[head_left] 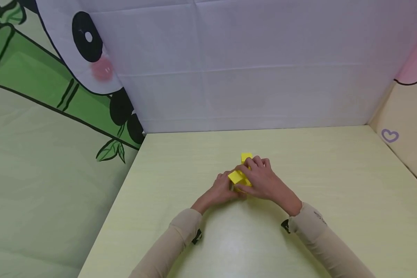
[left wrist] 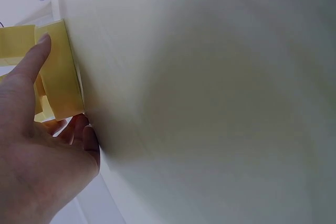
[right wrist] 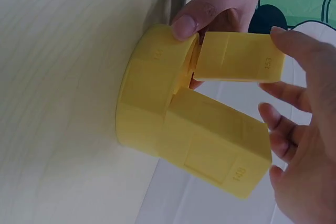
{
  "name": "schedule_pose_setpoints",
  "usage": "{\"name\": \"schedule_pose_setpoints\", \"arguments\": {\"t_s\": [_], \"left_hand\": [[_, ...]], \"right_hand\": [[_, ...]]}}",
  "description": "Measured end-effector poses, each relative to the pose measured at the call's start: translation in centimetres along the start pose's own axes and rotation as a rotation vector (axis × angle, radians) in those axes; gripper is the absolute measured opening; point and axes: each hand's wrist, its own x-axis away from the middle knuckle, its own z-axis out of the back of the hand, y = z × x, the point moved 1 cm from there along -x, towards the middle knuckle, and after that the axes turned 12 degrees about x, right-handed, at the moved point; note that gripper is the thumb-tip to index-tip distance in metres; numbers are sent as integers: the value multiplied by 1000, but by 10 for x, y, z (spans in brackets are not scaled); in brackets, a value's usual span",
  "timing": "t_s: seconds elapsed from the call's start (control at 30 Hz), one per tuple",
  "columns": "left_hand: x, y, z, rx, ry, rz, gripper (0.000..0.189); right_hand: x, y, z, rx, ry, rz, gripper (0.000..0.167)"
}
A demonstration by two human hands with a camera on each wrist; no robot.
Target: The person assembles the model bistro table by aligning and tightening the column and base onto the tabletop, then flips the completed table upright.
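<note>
A yellow rounded plastic base (right wrist: pixel 142 87) rests on the tabletop between both hands. The left hand (head_left: pixel 226 189) grips it from the left, its thumb pressing the rim and its fingers low behind it. The right hand (head_left: pixel 264 179) pinches a yellow rectangular block (right wrist: pixel 236 56) marked 153 by its upper end; the lower end meets the base's inner rim. Whether that block is seated there I cannot tell. A second yellow block (right wrist: pixel 215 140), also numbered, rises from the base on the far side. In the left wrist view, the base (left wrist: pixel 60 72) shows beside the left thumb.
A pale wood-grain table (head_left: pixel 333 231) spreads around the hands. Behind it hangs a whitish cloth backdrop (head_left: pixel 246 92), with a green bamboo print (head_left: pixel 38 73) at the left. A small purple heart (head_left: pixel 390 135) marks the right side panel.
</note>
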Motion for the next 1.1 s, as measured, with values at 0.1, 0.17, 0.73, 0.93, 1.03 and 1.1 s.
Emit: {"name": "schedule_pose_setpoints", "arguments": {"t_s": [0.1, 0.17, 0.73, 0.93, 1.03, 1.1], "left_hand": [[0, 0, 0, 16, 8, 8, 70], [0, 0, 0, 30, 8, 23, 69], [2, -1, 1, 51, -8, 35, 62], [2, -1, 1, 21, -1, 39, 66], [2, -1, 1, 13, 3, 55, 69], [3, -1, 1, 22, 5, 62, 70]], "right_hand": [[-2, 0, 0, 33, -9, -40, 51], [-3, 0, 0, 40, -12, -52, 51], [-8, -4, -5, 43, -6, -111, 44], [-8, -5, -6, 90, 3, -173, 41], [-8, -5, -5, 106, -23, -231, 48], [-9, -5, -4, 80, -41, -239, 51]]}}
